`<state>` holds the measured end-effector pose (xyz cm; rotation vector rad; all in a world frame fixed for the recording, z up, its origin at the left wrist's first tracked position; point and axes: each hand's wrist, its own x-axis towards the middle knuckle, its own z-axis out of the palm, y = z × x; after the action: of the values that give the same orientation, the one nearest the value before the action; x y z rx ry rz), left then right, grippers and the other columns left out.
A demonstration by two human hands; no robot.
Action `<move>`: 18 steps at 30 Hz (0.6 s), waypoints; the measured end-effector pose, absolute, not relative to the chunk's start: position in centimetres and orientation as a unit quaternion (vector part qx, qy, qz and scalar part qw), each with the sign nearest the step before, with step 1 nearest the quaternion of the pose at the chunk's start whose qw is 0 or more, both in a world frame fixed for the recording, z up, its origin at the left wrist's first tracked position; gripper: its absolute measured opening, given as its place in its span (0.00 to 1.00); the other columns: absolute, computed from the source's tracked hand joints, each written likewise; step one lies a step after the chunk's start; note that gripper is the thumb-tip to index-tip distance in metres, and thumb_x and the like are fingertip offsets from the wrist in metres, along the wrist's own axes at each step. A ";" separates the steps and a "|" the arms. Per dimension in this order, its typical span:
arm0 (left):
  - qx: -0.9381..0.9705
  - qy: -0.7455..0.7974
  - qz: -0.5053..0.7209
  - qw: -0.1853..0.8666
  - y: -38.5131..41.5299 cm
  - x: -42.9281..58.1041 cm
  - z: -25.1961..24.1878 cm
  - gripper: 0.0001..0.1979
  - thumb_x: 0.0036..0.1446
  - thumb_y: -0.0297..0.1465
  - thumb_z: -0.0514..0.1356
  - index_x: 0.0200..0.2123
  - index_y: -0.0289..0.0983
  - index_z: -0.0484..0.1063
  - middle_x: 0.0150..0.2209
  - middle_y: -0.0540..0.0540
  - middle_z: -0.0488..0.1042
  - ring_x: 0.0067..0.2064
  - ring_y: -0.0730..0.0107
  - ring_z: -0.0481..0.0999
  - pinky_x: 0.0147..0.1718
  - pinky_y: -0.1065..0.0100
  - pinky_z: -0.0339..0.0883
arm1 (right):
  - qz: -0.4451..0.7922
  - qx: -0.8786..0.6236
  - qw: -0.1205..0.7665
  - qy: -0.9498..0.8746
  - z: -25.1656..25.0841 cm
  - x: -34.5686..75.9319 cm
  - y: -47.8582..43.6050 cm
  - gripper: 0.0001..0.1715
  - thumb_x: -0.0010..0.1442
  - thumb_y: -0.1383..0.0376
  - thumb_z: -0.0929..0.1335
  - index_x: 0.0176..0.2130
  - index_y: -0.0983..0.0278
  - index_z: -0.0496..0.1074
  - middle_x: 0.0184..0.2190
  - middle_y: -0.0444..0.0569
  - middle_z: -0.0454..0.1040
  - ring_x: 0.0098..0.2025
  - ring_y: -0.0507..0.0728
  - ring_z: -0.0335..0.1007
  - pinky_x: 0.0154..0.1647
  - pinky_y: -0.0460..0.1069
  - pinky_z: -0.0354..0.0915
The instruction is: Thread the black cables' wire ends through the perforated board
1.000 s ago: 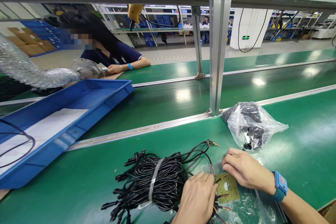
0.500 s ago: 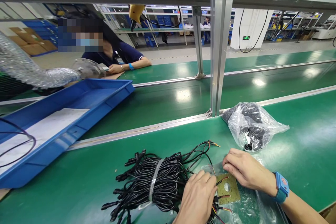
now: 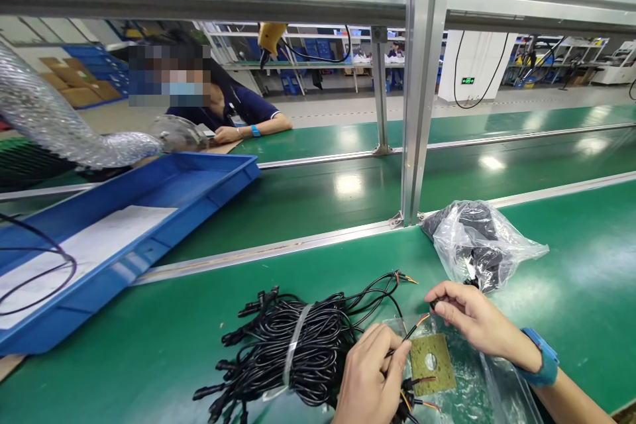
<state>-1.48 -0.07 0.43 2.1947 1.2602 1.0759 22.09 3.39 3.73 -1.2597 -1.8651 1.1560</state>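
Observation:
A bundle of black cables (image 3: 293, 348), tied with a clear band, lies on the green bench (image 3: 149, 338). My left hand (image 3: 370, 377) rests at the bundle's right edge and pinches one black cable whose stripped wire ends point up to the right. My right hand (image 3: 472, 321), with a blue wristband, hovers just past those wire ends, its fingertips pinched on a small dark part. Below the two hands a yellow-green square pad (image 3: 432, 363) with a round hole lies on a clear plastic bag (image 3: 472, 391).
A clear bag of black parts (image 3: 479, 245) lies behind my right hand. A blue tray (image 3: 149, 218) with white paper and a cable loop sits at left. An aluminium post (image 3: 420, 93) rises mid-bench. Across the conveyor sits another person (image 3: 233, 112) beside a silver duct (image 3: 59, 129).
My right hand lifted off the yellow-green pad and moved up and right. My left hand raised one cable's wire end toward it. The view tilted slightly.

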 end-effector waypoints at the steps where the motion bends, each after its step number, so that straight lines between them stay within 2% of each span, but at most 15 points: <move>1: 0.783 0.449 0.384 0.194 -0.1 -1.5 0.4 0.15 0.69 0.26 0.54 0.27 0.40 0.59 0.25 0.52 0.66 0.28 0.72 0.68 0.28 0.71 0.59 | 0.450 -0.470 0.299 -0.698 3.6 22.0 3.4 0.17 0.72 0.54 0.65 0.48 0.62 0.74 0.36 0.48 0.78 0.35 0.56 0.71 0.37 0.50 0.67; 8: 0.784 0.448 0.381 0.197 -0.1 -1.4 0.4 0.15 0.69 0.26 0.54 0.27 0.39 0.60 0.25 0.52 0.66 0.28 0.72 0.69 0.28 0.71 0.59 | 0.460 -0.458 0.292 -0.702 3.9 21.8 3.2 0.14 0.72 0.57 0.64 0.48 0.62 0.75 0.38 0.48 0.78 0.38 0.56 0.72 0.37 0.49 0.66; 18: 0.788 0.447 0.377 0.191 0.0 -1.5 0.5 0.14 0.68 0.26 0.55 0.28 0.39 0.60 0.25 0.52 0.66 0.28 0.72 0.69 0.27 0.72 0.59 | 0.448 -0.439 0.280 -0.727 4.9 21.8 3.1 0.13 0.73 0.58 0.64 0.47 0.61 0.75 0.42 0.48 0.78 0.44 0.58 0.73 0.47 0.52 0.66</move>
<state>-1.46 0.02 0.55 2.2146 1.2562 1.0587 21.84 3.15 4.88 -1.1776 -1.9490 1.2000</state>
